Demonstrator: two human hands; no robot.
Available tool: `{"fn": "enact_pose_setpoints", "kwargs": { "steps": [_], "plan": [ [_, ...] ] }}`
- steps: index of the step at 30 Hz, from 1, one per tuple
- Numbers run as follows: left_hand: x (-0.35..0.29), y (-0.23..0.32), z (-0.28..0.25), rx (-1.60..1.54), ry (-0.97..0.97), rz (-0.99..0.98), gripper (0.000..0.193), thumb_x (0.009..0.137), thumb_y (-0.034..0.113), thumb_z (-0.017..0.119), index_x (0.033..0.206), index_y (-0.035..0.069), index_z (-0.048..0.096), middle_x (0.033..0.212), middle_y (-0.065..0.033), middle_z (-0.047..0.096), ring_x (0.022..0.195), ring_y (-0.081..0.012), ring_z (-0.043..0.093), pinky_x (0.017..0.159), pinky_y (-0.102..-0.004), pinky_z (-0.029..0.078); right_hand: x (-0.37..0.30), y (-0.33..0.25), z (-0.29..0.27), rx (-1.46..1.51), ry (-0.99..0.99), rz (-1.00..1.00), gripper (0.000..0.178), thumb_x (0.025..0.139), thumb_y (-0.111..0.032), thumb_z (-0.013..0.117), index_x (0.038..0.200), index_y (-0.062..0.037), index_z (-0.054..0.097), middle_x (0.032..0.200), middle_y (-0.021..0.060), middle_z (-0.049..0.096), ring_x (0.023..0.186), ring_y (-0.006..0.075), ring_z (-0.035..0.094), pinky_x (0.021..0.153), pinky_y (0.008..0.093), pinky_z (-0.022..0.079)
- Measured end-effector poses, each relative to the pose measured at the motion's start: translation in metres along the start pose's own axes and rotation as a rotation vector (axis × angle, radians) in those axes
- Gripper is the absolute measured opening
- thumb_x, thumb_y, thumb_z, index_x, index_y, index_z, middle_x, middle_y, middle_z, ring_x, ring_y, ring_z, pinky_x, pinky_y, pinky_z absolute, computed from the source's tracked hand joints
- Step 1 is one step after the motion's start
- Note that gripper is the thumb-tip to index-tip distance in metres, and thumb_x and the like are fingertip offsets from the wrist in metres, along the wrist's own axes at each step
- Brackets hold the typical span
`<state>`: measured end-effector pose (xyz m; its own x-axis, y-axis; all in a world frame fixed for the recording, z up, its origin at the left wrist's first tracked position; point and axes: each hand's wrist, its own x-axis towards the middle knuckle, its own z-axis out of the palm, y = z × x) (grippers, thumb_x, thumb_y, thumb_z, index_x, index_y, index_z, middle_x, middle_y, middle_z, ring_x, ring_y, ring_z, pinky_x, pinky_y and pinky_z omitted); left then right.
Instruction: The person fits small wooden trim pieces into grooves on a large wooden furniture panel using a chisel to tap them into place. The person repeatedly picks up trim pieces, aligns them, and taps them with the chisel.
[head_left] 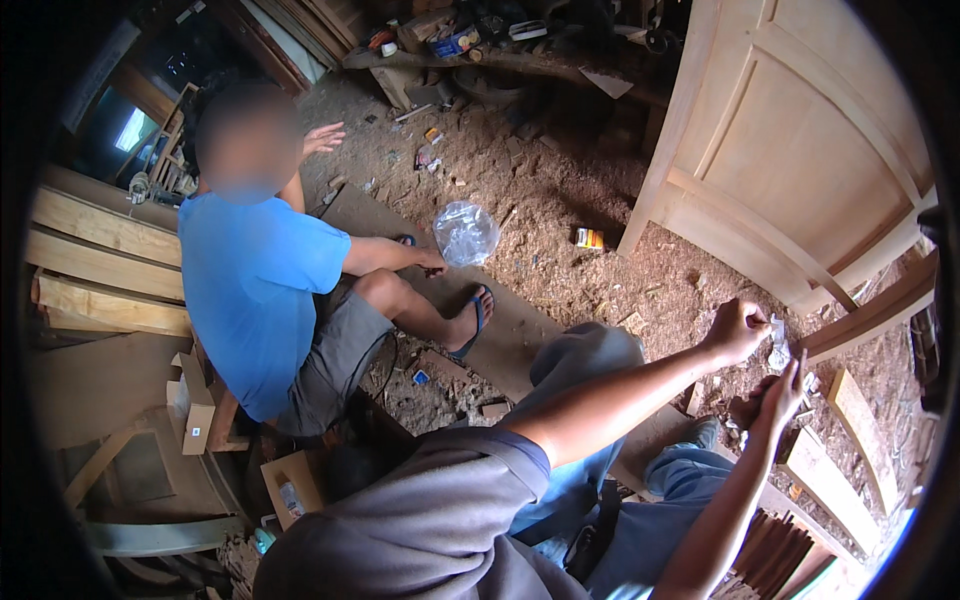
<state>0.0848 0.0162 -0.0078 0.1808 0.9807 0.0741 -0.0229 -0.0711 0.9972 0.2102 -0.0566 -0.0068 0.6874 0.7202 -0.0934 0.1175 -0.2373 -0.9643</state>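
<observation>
Above wood shavings [548, 280], the left hand [740, 332] pinches clear plastic [779, 348].

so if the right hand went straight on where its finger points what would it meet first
The right hand would probably meet the curved wooden piece first, though depth is unclear.

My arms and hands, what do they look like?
Your left sleeve is short and grey with a dark blue hem; any right sleeve is out of view. Forearms, left hand and right hand are bare, with no gloves or watch visible.
</observation>
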Motion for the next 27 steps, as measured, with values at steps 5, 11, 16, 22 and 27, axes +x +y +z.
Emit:
{"fn": "enact_pose_setpoints", "kwargs": {
  "steps": [5,11,16,22,27],
  "plan": [
    [0.001,0.001,0.0,0.035,0.131,0.028,0.018,0.09,0.007,0.067,0.074,-0.001,0.067,0.062,-0.0088,0.066,0.058,-0.0133,0.066,0.052,-0.0305,0.05,-0.002,0.004,-0.022,0.118,-0.264,0.126,0.036,0.104,-0.038,0.051,0.125,-0.0092,0.059,0.051,0.0017,0.048,0.035,0.0108,0.044,0.031,0.0262,0.035],
    [0.008,-0.003,-0.004,0.017,0.15,0.004,0.02,0.088,0.009,0.068,0.071,-0.001,0.065,0.06,-0.0111,0.065,0.053,-0.0169,0.064,0.052,-0.0346,0.049,-0.025,-0.003,-0.016,0.032,-0.491,0.119,0.045,0.106,-0.033,0.048,0.146,-0.0124,0.046,0.05,0.0014,0.046,0.034,0.0097,0.04,0.032,0.026,0.034],
    [0.01,-0.011,0.0,0.024,0.084,-0.007,0.018,0.088,0.008,0.069,0.073,-0.002,0.066,0.059,-0.0115,0.065,0.052,-0.0164,0.065,0.051,-0.0336,0.049,-0.026,-0.012,-0.012,0.011,-0.504,0.071,0.049,0.106,-0.03,0.046,0.152,-0.0158,0.039,0.049,0.0004,0.044,0.035,0.0084,0.038,0.033,0.0253,0.034],
    [0.008,-0.015,0.003,-0.004,0.126,-0.028,0.018,0.088,0.007,0.067,0.073,-0.002,0.066,0.06,-0.0113,0.066,0.052,-0.0166,0.065,0.05,-0.0333,0.049,-0.027,-0.009,-0.011,-0.037,-0.496,0.074,0.049,0.106,-0.03,0.046,0.152,-0.014,0.039,0.048,0.0008,0.043,0.033,0.0086,0.038,0.031,0.026,0.034],
    [0.006,-0.012,0.003,0.079,0.123,-0.031,0.017,0.086,0.01,0.069,0.073,-0.001,0.067,0.067,-0.0143,0.067,0.061,-0.0205,0.064,0.06,-0.0369,0.05,-0.024,0.003,-0.011,-0.049,-0.502,0.076,0.048,0.106,-0.032,0.046,0.151,-0.0149,0.042,0.049,0.0003,0.043,0.034,0.0082,0.039,0.032,0.0255,0.033]
  ]
}}
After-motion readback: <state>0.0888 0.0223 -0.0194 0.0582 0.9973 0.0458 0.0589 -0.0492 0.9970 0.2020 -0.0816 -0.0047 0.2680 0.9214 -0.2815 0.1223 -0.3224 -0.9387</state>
